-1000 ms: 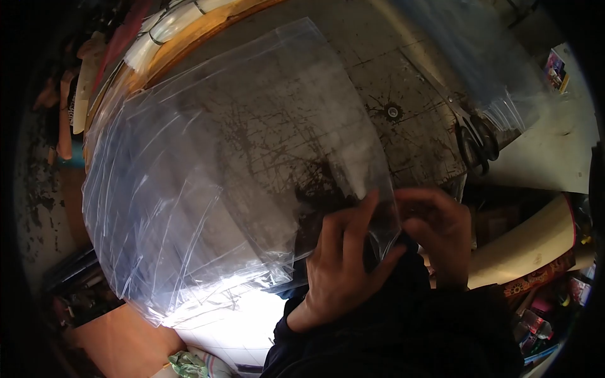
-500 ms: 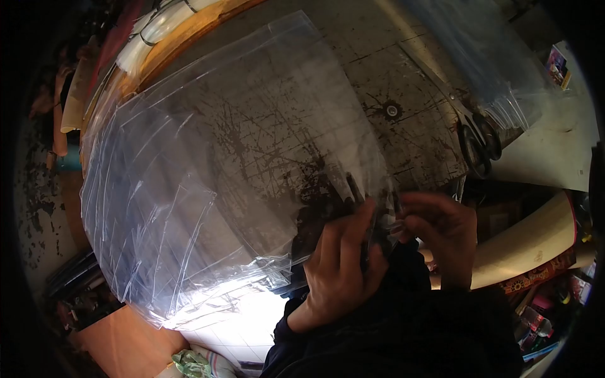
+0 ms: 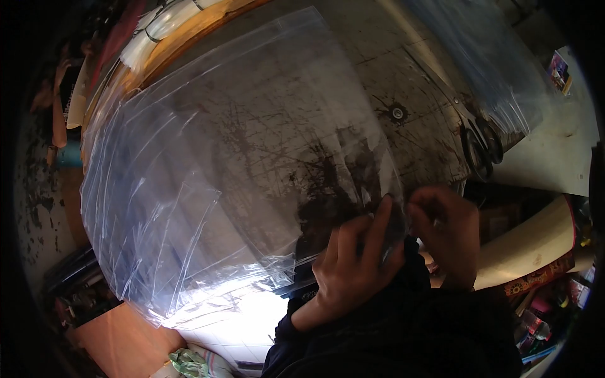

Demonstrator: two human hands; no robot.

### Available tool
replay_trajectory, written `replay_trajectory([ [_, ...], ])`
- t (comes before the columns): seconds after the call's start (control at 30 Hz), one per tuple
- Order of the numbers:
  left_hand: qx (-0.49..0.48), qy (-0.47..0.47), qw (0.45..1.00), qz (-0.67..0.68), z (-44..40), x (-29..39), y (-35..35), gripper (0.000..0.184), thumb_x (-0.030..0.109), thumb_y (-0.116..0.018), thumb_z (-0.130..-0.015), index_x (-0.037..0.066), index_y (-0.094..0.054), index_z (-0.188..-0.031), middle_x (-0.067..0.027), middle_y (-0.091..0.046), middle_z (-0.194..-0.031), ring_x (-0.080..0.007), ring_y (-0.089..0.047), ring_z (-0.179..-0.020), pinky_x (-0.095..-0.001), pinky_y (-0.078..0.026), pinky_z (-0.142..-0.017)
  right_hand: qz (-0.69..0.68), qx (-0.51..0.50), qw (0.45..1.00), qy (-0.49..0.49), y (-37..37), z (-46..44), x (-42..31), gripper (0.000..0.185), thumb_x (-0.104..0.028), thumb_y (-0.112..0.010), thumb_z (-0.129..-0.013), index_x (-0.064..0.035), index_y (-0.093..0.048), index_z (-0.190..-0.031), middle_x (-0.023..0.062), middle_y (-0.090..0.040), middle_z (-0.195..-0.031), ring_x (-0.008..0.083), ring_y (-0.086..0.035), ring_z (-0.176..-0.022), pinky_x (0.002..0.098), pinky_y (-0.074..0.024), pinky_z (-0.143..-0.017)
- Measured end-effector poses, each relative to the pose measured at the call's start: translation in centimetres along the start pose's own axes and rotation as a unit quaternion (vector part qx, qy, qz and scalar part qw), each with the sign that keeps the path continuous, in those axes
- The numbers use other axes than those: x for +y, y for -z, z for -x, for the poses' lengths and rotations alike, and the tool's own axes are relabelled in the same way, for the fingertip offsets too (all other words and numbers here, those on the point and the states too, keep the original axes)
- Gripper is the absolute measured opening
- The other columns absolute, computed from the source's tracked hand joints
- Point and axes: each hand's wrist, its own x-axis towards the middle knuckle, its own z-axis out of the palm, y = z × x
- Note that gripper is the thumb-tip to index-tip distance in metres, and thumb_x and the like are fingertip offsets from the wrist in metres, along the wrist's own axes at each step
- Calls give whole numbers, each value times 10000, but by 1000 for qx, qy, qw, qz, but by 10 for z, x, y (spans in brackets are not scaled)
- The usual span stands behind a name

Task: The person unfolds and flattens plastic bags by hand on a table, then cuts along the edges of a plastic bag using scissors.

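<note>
A large clear plastic sheet [image 3: 252, 126], folded in overlapping layers at the left, is spread over the worn tabletop. My left hand [image 3: 353, 255] is at its near right corner, index finger stretched along the plastic and thumb below, with the sheet's edge between them. Just beyond that edge is my right hand [image 3: 450, 227], its thumb and fingers curled together close to the sheet's side. Whatever its fingertips hold, if anything, is too dark and small to make out.
Black-handled scissors [image 3: 479, 138] lie at the right, beside a stack of clear plastic [image 3: 498, 82]. A cream roll [image 3: 529, 246] stands below them. Bundled strips [image 3: 167, 28] curve along the far left edge. A brown board [image 3: 132, 340] is at lower left.
My left hand has shifted slightly right and its index finger lies straighter on the sheet. My right hand has drawn a little away from it. The sheet's right edge now lies flatter.
</note>
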Motion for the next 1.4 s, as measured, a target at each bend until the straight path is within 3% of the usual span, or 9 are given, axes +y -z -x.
replay_trajectory([
  [0.43,12,-45,996,-76,-3,0,-5,342,188,-627,-744,87,-653,-1070,5,-459,-744,-68,-479,-544,-172,-398,-422,222,9,929,295,4,5,27,198,-66,-624,-761,-31,-486,-898,70,-556,-760,235,-584,-584,348,-446,-491],
  [0.53,28,-47,994,-90,-4,0,-8,321,169,-625,-759,84,-653,-1067,10,-455,-734,-63,-474,-540,-170,-395,-410,302,-48,897,319,15,22,28,184,-104,-619,-772,-39,-495,-891,70,-549,-797,241,-584,-626,373,-455,-537],
  [0.6,40,-35,991,-123,-8,-1,-10,335,205,-633,-765,86,-648,-1077,12,-459,-739,-59,-478,-541,-170,-396,-395,185,-245,910,279,20,36,29,179,-133,-615,-782,-45,-501,-888,77,-535,-809,256,-580,-645,394,-454,-559],
  [0.67,47,-34,991,-118,-7,-2,-11,345,218,-635,-764,91,-646,-1084,12,-461,-741,-58,-481,-542,-171,-397,-387,207,-159,916,304,17,47,47,177,-110,-620,-778,-56,-498,-893,94,-553,-789,265,-590,-650,381,-461,-557],
  [0.73,52,-34,992,-113,-5,-3,-13,354,232,-638,-763,96,-644,-1091,12,-464,-744,-57,-484,-542,-172,-398,-380,158,-133,970,126,23,55,58,198,-74,-633,-764,-57,-492,-901,105,-571,-761,272,-603,-666,362,-466,-558],
  [0.9,90,-35,990,-108,-5,-6,-15,351,232,-635,-761,122,-646,-1094,14,-477,-752,-53,-488,-532,-158,-390,-371,28,-55,977,203,19,34,40,185,-30,-656,-731,-43,-523,-859,93,-574,-745,259,-587,-659,332,-463,-578],
  [1.03,99,-42,992,-72,-1,-7,-17,316,232,-632,-757,122,-658,-1052,2,-544,-828,-66,-510,-576,-161,-399,-393,188,299,917,184,22,5,26,187,-19,-639,-757,-10,-545,-918,145,-558,-951,286,-578,-851,335,-468,-732],
  [1.2,12,-49,998,-33,-3,2,-5,307,137,-671,-706,114,-625,-1009,-99,-546,-1161,-184,-552,-950,-279,-501,-615,360,291,878,119,32,-25,20,246,-16,-605,-788,-27,-556,-1029,145,-516,-1080,331,-561,-935,382,-468,-795],
  [1.4,-50,-55,997,10,8,-1,1,360,100,-717,-628,27,-616,-967,-165,-488,-1242,-215,-567,-987,-307,-530,-706,367,220,895,126,46,-28,22,391,7,-591,-782,-72,-513,-1157,152,-497,-1112,347,-546,-976,406,-462,-785],
])
